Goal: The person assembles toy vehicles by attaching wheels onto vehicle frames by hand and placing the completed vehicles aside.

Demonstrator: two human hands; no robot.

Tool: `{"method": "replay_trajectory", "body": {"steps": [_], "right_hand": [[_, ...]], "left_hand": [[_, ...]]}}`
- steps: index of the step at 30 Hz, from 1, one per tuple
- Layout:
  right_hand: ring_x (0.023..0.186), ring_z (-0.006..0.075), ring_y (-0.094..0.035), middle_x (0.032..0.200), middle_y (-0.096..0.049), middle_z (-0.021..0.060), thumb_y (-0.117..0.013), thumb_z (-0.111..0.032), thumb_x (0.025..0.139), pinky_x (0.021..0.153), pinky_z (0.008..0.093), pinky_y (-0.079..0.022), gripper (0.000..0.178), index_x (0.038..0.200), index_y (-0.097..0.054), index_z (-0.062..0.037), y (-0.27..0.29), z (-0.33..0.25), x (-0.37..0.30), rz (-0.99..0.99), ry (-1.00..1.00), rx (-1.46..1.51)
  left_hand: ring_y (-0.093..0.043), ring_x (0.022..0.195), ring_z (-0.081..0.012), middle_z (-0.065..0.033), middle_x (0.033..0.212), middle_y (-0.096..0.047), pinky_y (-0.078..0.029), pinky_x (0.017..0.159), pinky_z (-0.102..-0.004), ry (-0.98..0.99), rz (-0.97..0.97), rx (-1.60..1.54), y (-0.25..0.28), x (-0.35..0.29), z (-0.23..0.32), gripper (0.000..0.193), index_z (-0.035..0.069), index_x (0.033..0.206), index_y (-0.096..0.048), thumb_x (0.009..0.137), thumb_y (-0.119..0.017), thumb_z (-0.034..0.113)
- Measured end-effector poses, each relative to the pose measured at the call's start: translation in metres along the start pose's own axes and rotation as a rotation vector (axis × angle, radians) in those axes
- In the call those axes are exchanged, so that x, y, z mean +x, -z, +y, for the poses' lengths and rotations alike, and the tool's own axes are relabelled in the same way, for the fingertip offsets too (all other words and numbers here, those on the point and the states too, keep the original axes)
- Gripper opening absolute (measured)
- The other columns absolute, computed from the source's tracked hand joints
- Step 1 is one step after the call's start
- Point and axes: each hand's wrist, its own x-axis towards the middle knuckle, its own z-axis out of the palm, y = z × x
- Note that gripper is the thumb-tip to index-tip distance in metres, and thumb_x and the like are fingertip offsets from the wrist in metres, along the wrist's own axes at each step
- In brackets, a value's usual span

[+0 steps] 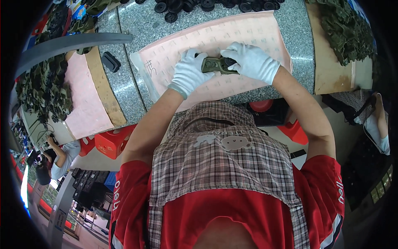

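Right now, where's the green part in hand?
Head view, upper middle: the green part is over the pink sheet, between the gloved left hand at its left end and the right hand, which holds a black round piece.

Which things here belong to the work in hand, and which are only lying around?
Likely in the job:
olive-green plastic part, in left hand
black round piece, in right hand
pink sheet underneath
black wheels, probably supply

Apparently lying about:
black plastic piece, left
red plastic stool
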Motion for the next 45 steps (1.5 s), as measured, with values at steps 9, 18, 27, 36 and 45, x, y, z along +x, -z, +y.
{"method": "replay_trajectory", "body": {"steps": [9,18,27,36,45], "right_hand": [[0.098,0.0351,-0.070,0.119,-0.063,0.0136,-0.077,-0.032,0.089,0.084,0.0443,-0.060,0.052,0.135,-0.061,-0.0118,0.005,-0.003,0.009,-0.084,-0.035,0.001],[0.103,0.0361,-0.070,0.122,-0.064,0.0171,-0.070,-0.046,0.094,0.085,0.0451,-0.060,0.050,0.129,-0.068,-0.0100,-0.039,-0.041,-0.012,0.303,-0.504,0.173],[0.095,0.0369,-0.070,0.120,-0.068,0.0158,-0.068,-0.035,0.097,0.084,0.0466,-0.058,0.039,0.128,-0.068,-0.0105,-0.015,-0.002,0.057,0.407,-0.167,0.256],[0.093,0.0358,-0.072,0.097,-0.073,0.0154,-0.057,-0.016,0.092,0.084,0.0462,-0.056,0.016,0.100,-0.069,-0.0074,-0.046,-0.018,0.086,0.213,-0.256,-0.079],[0.094,0.0327,-0.068,0.103,-0.067,0.0140,-0.064,-0.019,0.087,0.086,0.0440,-0.052,0.024,0.109,-0.063,-0.0088,-0.033,-0.017,0.081,0.012,0.232,0.025]], "left_hand": [[-0.058,0.123,-0.0370,-0.0135,0.129,-0.060,-0.051,0.104,-0.0494,0.004,0.062,-0.077,-0.022,-0.002,-0.012,0.061,0.014,0.120,-0.071,0.070,-0.087,0.045],[-0.061,0.118,-0.0343,-0.0107,0.124,-0.061,-0.053,0.099,-0.0460,-0.026,0.106,-0.126,-0.017,0.000,-0.010,0.060,0.015,0.121,-0.071,0.070,-0.088,0.043],[-0.055,0.125,-0.0359,-0.0113,0.129,-0.057,-0.052,0.102,-0.0476,-0.002,0.045,-0.153,-0.017,0.001,-0.011,0.058,0.017,0.117,-0.072,0.069,-0.087,0.046],[-0.059,0.118,-0.0353,-0.0096,0.123,-0.059,-0.052,0.098,-0.0475,-0.058,0.060,-0.149,-0.020,0.007,-0.020,0.053,0.018,0.110,-0.071,0.066,-0.089,0.043],[-0.060,0.112,-0.0338,-0.0093,0.118,-0.060,-0.052,0.094,-0.0485,-0.120,0.229,-0.198,-0.021,0.004,-0.021,0.059,0.016,0.114,-0.071,0.065,-0.091,0.042]]}}
